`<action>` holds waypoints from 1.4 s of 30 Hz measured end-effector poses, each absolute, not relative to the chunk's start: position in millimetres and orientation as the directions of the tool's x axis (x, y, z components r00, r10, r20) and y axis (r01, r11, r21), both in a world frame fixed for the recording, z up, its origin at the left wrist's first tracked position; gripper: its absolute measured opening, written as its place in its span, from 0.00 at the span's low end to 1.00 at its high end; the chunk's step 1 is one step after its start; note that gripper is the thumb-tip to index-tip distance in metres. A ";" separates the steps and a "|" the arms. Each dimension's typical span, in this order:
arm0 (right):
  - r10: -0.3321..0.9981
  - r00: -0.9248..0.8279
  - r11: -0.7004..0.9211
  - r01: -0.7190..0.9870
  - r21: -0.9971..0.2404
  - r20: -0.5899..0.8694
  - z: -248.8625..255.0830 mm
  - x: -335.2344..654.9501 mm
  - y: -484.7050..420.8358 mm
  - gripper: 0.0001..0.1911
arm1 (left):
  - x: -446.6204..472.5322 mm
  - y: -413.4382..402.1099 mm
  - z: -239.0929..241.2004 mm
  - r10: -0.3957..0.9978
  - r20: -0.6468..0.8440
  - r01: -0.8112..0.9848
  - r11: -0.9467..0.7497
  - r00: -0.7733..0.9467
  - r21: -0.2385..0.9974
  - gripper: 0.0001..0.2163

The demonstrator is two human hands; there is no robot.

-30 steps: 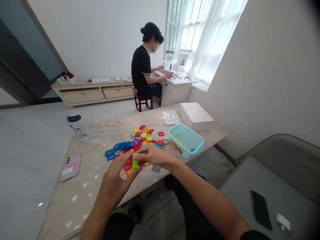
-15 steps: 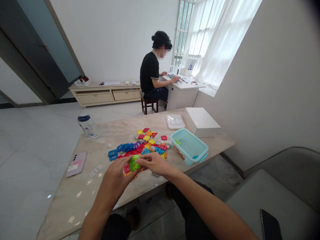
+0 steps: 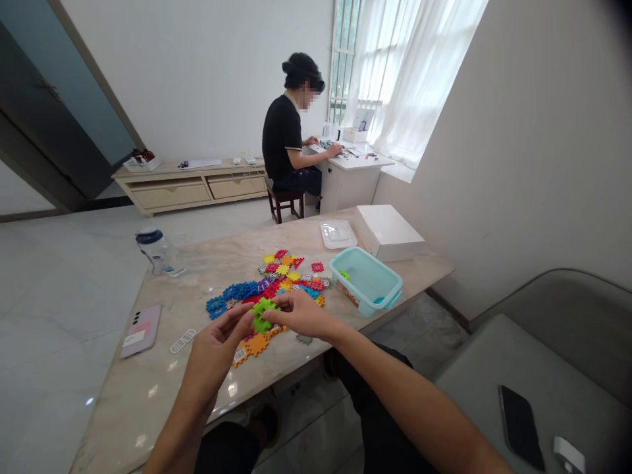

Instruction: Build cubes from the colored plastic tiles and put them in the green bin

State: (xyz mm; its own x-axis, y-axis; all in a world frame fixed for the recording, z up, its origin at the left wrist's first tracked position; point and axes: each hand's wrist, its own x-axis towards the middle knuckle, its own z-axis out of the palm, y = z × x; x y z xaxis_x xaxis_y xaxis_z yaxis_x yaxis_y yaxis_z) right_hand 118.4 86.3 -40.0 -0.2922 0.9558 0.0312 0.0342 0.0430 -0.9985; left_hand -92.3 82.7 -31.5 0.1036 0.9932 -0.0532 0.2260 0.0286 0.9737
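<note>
Between my two hands is a small structure of green interlocking plastic tiles, held just over the table's near side. My left hand grips its left edge with thumb and fingers. My right hand pinches it from the right, thumb across the front. Beneath and beyond lie loose notched tiles: blue ones to the left, red and yellow ones farther back, and orange ones close to me. Part of the pile is hidden by my hands.
A turquoise bin with a few tiles stands right of the pile, before a white box and a clear lid. A water bottle, a phone and a white grid piece are left. A person sits at another table.
My left hand has shifted its grip and drawn back a little, and the green tiles have turned to show their front. The whole view has swung slightly right.
</note>
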 end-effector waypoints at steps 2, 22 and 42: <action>0.939 -0.337 0.094 0.076 -0.993 0.063 -41.0 119.7 84.6 0.22 | -93.5 81.6 -29.6 0.993 -0.095 0.192 0.079 0.075 0.978 0.34; 0.817 -0.202 0.525 0.647 -0.553 0.540 -67.0 88.0 72.8 0.33 | -80.8 66.1 -36.2 0.964 0.213 0.499 -0.107 -0.160 0.860 0.26; 0.696 -0.330 0.671 0.615 -0.414 0.637 -69.7 95.6 79.2 0.29 | -76.5 65.2 -33.8 0.990 0.136 0.507 -0.131 0.028 0.852 0.25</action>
